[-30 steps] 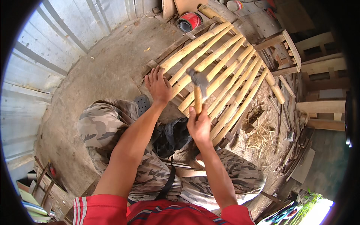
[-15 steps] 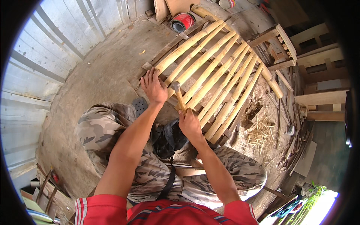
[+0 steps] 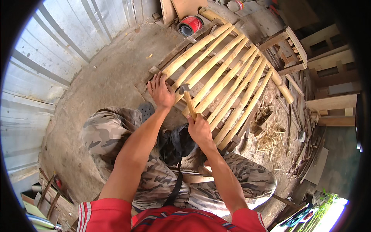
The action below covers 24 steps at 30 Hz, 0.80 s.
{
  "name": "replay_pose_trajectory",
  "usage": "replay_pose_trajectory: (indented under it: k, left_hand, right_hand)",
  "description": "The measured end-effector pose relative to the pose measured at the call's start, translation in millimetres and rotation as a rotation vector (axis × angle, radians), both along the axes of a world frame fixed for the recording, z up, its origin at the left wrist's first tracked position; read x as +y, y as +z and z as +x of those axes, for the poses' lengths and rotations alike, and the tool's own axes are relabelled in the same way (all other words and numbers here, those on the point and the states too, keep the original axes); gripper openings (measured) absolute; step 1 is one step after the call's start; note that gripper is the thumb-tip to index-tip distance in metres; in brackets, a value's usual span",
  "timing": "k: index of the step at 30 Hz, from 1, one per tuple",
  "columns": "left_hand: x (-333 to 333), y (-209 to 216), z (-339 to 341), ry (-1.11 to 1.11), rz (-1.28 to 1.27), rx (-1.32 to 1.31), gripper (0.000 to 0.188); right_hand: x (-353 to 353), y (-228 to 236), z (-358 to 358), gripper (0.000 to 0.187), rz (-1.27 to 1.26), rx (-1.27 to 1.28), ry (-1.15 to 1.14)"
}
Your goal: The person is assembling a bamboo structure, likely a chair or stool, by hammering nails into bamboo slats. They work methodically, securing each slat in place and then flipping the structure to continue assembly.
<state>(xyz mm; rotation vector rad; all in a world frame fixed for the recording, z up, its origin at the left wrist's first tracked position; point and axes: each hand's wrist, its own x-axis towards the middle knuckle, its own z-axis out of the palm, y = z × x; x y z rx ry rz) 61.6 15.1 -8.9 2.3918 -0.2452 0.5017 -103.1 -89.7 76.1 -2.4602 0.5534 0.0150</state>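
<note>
From up here I see my right hand (image 3: 199,129) wrapped tight round the wooden handle of a hammer (image 3: 188,101), fingers fully closed on the lower end of the shaft. The handle runs up and slightly left from that hand, and the metal head sits at the far end, right down at the near ends of the bamboo poles (image 3: 222,73). I cannot tell whether the head is touching the bamboo or just above it.

My left hand (image 3: 160,92) lies flat and spread, palm down, on the leftmost poles, just left of the hammer head. It grips nothing; it only presses on the bamboo. The head lands just beside its thumb side, so the gap between the two is the thing I watch most.

The poles lie side by side as a rack on the dirt floor (image 3: 108,81), their long axes running from near my hands up and to the right, away from me. A cross pole (image 3: 280,83) lies over their far ends. The hammer handle lies roughly along the same line as the poles, only a little steeper.

So the strike point lies straight ahead of the right hand, up the handle. The left hand is the nearer one to it. My knees in camouflage trousers (image 3: 112,131) sit below both forearms, and a red tin (image 3: 190,25) stands well apart past the rack's far left.
</note>
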Motion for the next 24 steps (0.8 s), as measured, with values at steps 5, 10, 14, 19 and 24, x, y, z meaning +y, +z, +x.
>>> replay_pose_trajectory:
  k: [5,10,14,19,24]
  left_hand:
    - [3.3,-0.8,-2.9,0.028,0.014,0.014,0.041]
    - [-2.1,-1.8,-1.8,-0.009,0.010,0.031,0.040]
    - [6.0,-6.4,0.9,-0.010,-0.004,0.007,0.040]
    - [-5.4,4.3,-3.3,-0.030,-0.022,0.029,0.040]
    - [4.1,-3.7,-1.4,-0.015,0.024,0.036,0.038]
  right_hand:
    - [15.5,44.6,7.4,0.033,0.158,-0.203,-0.079]
    - [-2.1,-3.3,3.5,0.033,-0.025,-0.030,-0.041]
    - [-5.8,21.6,5.8,0.036,0.041,-0.103,-0.050]
    - [-4.2,-2.2,-2.6,0.035,-0.003,-0.135,-0.038]
    - [-4.2,11.3,0.2,0.034,0.034,-0.064,-0.093]
